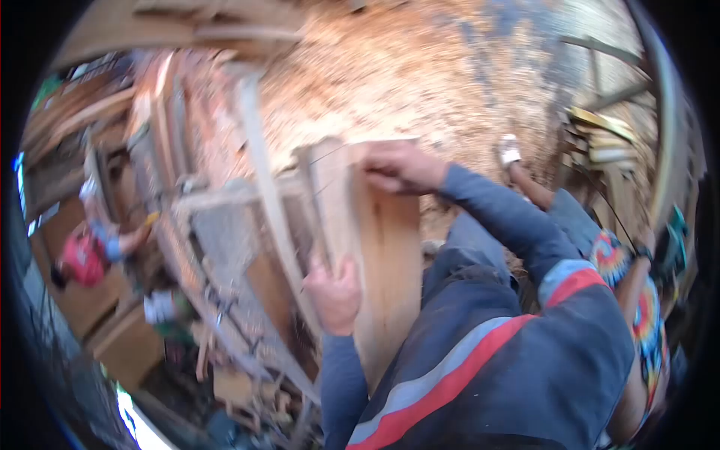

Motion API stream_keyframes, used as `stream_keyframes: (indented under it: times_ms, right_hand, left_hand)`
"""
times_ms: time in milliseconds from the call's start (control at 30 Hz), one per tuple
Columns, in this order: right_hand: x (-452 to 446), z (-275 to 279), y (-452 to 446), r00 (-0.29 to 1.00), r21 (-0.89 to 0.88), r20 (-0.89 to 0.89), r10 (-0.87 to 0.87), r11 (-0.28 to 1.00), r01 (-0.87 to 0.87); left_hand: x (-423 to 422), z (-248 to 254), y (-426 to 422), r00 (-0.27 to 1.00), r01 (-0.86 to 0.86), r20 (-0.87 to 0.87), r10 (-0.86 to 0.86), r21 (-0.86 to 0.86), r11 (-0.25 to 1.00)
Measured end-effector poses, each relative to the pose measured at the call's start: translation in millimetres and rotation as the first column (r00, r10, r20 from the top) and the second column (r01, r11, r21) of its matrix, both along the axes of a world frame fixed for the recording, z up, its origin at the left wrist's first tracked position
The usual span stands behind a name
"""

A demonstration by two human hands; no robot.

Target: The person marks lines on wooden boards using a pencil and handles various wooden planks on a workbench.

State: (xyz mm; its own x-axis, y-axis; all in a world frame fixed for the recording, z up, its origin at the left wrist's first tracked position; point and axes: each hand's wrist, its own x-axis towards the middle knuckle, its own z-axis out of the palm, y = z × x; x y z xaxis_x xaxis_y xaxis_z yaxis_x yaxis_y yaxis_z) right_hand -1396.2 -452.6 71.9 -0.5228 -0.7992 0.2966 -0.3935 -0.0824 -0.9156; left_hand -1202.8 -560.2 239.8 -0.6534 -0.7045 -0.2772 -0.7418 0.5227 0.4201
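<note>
While the wooden board (391,247) lies before the torso (510,375), left hand (335,296) clasps its left edge; right hand (405,166), fingers curled, at its far end, hold unclear, blurred. Sawdust (405,82) beyond; person in tie-dye (646,319) at right.

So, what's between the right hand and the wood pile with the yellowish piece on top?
Another person's pale shoe, with sawdust-covered ground around it; the head view shows these between the right hand and wood pile.

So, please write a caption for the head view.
Left hand and right hand on sawn wood, chip-strewn ground beyond.
</note>
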Motion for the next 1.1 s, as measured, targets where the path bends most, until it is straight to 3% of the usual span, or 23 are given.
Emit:
stream_keyframes:
  times_ms: [33,67,133,167,200,233,267,300,367,433,467,500,533,567,633,733,800,900,967,1100]
  right_hand:
    - [2,2,-1,0.998,-0.005,-0.052,-0.024,1.0,0.023]
    - [4,-21,-14,0.984,-0.023,-0.179,0.011,1.0,-0.015]
    - [6,25,-21,0.989,0.409,-0.125,0.077,0.912,-0.02]
    - [0,59,-19,0.961,0.623,-0.132,0.242,0.774,-0.109]
    - [1,68,-19,0.951,0.625,-0.097,0.295,0.762,-0.173]
    - [15,79,-20,0.93,0.51,-0.279,0.237,0.857,-0.066]
    - [21,110,-6,0.93,0.426,0.175,0.322,0.827,-0.367]
    - [39,95,-10,0.949,0.358,0.086,0.304,0.879,-0.314]
    - [67,102,19,0.962,0.319,-0.038,0.269,0.916,-0.244]
    - [118,56,30,0.964,0.215,0.037,0.263,0.94,-0.265]
    - [141,45,41,0.925,0.335,0.115,0.361,0.863,-0.378]
    - [167,25,49,0.87,0.317,0.227,0.438,0.811,-0.491]
    - [193,13,54,0.856,0.366,0.179,0.485,0.775,-0.515]
    - [213,15,64,0.751,0.349,0.338,0.567,0.666,-0.66]
    - [244,41,88,0.684,0.319,0.421,0.596,0.608,-0.727]
    - [257,67,112,0.726,0.376,0.305,0.617,0.622,-0.686]
    - [267,60,121,0.792,0.506,-0.016,0.611,0.688,-0.52]
    - [294,56,148,0.891,0.604,-0.02,0.454,0.715,-0.351]
    - [311,35,163,0.887,0.518,-0.013,0.462,0.762,-0.39]
    - [331,67,193,0.861,0.659,-0.063,0.505,0.669,-0.344]
  left_hand:
    - [5,-5,-2,0.997,0.018,-0.08,-0.015,0.032,0.999]
    - [23,-24,-15,0.985,0.122,-0.113,-0.13,-0.071,0.99]
    - [20,-18,-12,0.994,0.053,-0.1,-0.047,0.056,0.997]
    - [18,-19,-12,0.982,0.111,-0.158,-0.106,0.025,0.993]
    - [25,-35,-23,0.98,0.086,-0.188,-0.062,0.125,0.988]
    - [19,-38,-19,0.965,0.152,-0.234,-0.117,0.139,0.979]
    - [17,-33,-19,0.968,0.168,-0.198,-0.152,0.069,0.983]
    - [18,-28,-19,0.975,0.155,-0.161,-0.154,-0.011,0.988]
    - [13,-19,-13,0.972,0.162,-0.172,-0.162,-0.012,0.987]
    - [8,-12,-5,0.972,0.187,-0.143,-0.184,0.006,0.982]
    - [9,-10,-4,0.962,0.211,-0.185,-0.2,0.038,0.977]
    - [11,-15,-7,0.959,0.209,-0.201,-0.2,0.027,0.977]
    - [13,-25,-12,0.932,0.251,-0.263,-0.251,-0.032,0.967]
    - [16,-31,-17,0.899,0.286,-0.318,-0.3,-0.091,0.954]
    - [16,-29,-16,0.905,0.276,-0.321,-0.278,-0.052,0.96]
    - [17,-27,-16,0.908,0.258,-0.302,-0.291,-0.146,0.955]
    - [15,-33,-26,0.938,0.259,-0.186,-0.292,-0.18,0.949]
    - [12,-49,-42,0.912,0.295,-0.25,-0.325,-0.15,0.944]
    - [12,-51,-42,0.908,0.281,-0.279,-0.312,-0.147,0.948]
    - [7,-57,-49,0.899,0.295,-0.273,-0.343,-0.203,0.934]
